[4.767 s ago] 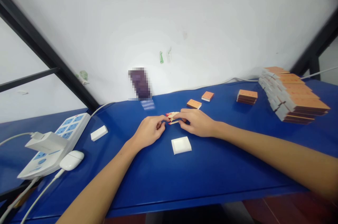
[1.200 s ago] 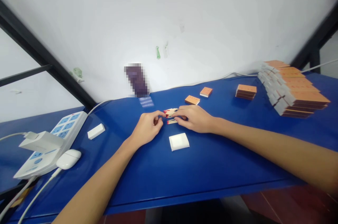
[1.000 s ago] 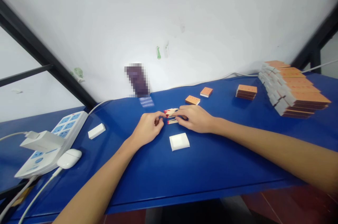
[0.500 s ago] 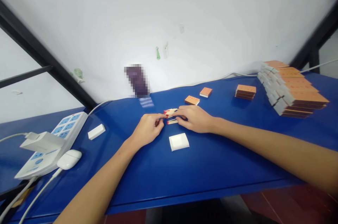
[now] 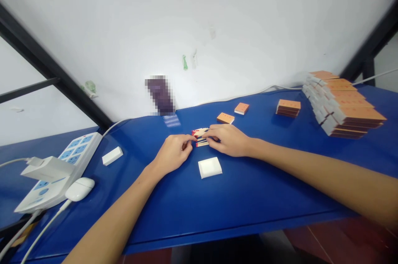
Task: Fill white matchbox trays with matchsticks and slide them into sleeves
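Observation:
Wooden matches (image 5: 202, 144) with red heads lie on the blue table between my hands, heads pointing left. My left hand (image 5: 174, 151) reaches to the head ends with its index finger stretched out, the other fingers curled and the thumb below. From the other side, my right hand (image 5: 229, 139) rests its index fingertip on the matchsticks, thumb apart from it. Neither hand lifts anything. Nearer to me lies a small white tray-like box (image 5: 210, 168). Just beyond my right hand is an orange matchbox (image 5: 225, 118), partly covering some of the table there.
Another orange matchbox (image 5: 241, 108) lies farther back. To the right are a short matchbox stack (image 5: 288, 107) and a large matchbox pile (image 5: 345, 104). On the left are a white block (image 5: 112, 156), a power strip (image 5: 77, 154) and a white charging case (image 5: 80, 189). A wall (image 5: 248, 27) rises behind.
The view has shifted very slightly. Between my fingertips, the matches have moved a little, with the gap between the upper and lower ones looking different. Both hands stay nearly in place.

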Motion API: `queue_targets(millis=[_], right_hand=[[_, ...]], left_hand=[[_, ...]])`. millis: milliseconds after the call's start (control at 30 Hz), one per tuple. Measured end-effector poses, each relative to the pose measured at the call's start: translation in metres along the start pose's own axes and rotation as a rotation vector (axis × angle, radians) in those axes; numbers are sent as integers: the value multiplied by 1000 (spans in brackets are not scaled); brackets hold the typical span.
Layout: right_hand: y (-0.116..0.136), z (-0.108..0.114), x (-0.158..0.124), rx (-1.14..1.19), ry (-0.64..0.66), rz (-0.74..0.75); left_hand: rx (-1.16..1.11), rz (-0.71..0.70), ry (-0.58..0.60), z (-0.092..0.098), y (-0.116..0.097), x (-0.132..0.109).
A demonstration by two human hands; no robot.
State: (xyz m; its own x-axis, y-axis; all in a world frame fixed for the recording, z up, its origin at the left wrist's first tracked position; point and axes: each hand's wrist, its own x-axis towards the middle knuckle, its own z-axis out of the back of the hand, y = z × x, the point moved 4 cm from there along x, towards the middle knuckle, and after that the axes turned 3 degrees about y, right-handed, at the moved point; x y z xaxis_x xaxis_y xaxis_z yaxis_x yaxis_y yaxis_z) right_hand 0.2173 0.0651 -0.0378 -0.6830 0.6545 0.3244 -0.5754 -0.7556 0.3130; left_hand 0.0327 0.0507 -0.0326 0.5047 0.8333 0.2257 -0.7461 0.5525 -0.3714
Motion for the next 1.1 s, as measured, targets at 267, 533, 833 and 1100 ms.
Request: queue_targets(millis=[267,533,833,1100], right_hand=[[1,1,0,16,-9,29],[3,2,0,41,-20,54],[7,4,-1,86,-10,157],[5,1,0,73,24,165]], left_hand=[[5,-15,-14,0,0,-1],[13,-16,-7,-1,0,-1],[11,-17,-11,-1,0,-2],[30,-18,8,-1,0,-1]])
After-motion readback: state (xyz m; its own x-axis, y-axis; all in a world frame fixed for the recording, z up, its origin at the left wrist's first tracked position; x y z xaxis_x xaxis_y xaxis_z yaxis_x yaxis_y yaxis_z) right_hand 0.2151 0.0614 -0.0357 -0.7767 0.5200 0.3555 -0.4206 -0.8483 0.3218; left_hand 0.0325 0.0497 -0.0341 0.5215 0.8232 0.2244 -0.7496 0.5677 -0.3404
